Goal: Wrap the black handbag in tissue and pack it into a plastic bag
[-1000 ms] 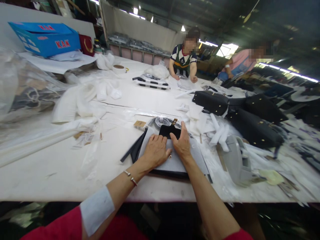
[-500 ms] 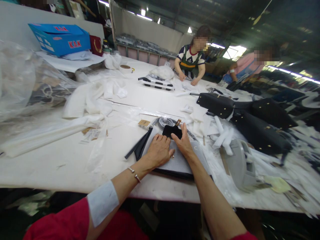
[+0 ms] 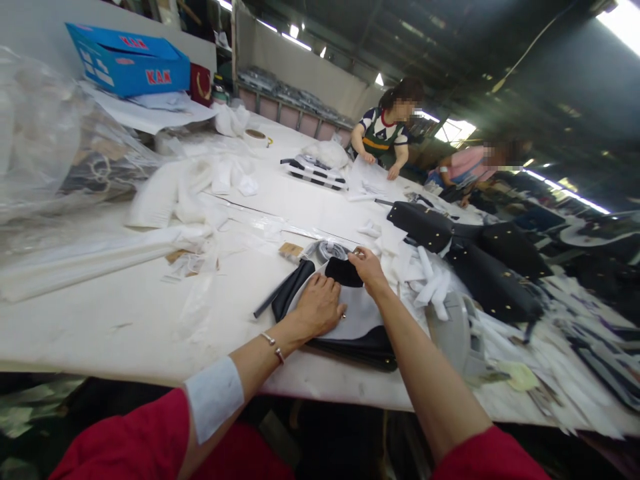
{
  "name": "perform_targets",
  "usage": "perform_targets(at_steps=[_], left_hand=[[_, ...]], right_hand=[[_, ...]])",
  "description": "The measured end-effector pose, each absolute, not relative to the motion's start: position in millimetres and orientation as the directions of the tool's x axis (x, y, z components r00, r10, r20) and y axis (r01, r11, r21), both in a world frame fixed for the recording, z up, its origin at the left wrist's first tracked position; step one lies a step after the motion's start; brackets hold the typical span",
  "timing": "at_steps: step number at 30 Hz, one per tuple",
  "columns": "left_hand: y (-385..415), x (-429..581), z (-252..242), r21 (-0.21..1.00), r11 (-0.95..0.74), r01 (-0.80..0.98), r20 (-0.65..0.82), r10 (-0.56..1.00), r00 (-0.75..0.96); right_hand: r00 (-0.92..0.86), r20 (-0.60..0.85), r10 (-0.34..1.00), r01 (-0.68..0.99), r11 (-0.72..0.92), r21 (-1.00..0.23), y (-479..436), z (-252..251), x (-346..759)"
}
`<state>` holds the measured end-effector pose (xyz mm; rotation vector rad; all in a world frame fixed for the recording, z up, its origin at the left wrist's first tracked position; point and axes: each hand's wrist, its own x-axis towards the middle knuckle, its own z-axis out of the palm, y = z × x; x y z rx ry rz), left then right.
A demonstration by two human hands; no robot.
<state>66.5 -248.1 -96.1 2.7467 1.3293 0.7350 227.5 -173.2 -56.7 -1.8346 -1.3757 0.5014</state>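
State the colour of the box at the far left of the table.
Blue box with red lettering; head view.

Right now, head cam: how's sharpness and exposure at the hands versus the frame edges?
Head view: left hand and right hand at the grey sheet are fairly sharp, evenly lit; the clutter past the black bags smears; the skylight top right is blown out; the table edge bows from lens distortion.

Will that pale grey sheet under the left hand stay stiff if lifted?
Probably not: the pale grey sheet drapes over the flat black bag, so likely floppy. Likely light too: the left hand pins it flat.
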Motion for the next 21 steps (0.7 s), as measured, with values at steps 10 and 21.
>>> perform_targets(at_steps=[10, 21], left_hand=[[-241.7, 60.7, -91.9, 0.502, -0.531, 0.683, 0.363, 0.846, 0.390], [-236.1, 47.8, -88.5, 0.817, -0.371, 0.441, 0.381, 0.922, 0.070]], right_hand=[[0.031, 0.370, 0.929, 0.804, 0.197, -0.561, -278.0, -29.9, 208.4], [-0.256, 0.239, 0.936, 0.835, 0.339, -0.434, -316.5, -46.9, 212.4]])
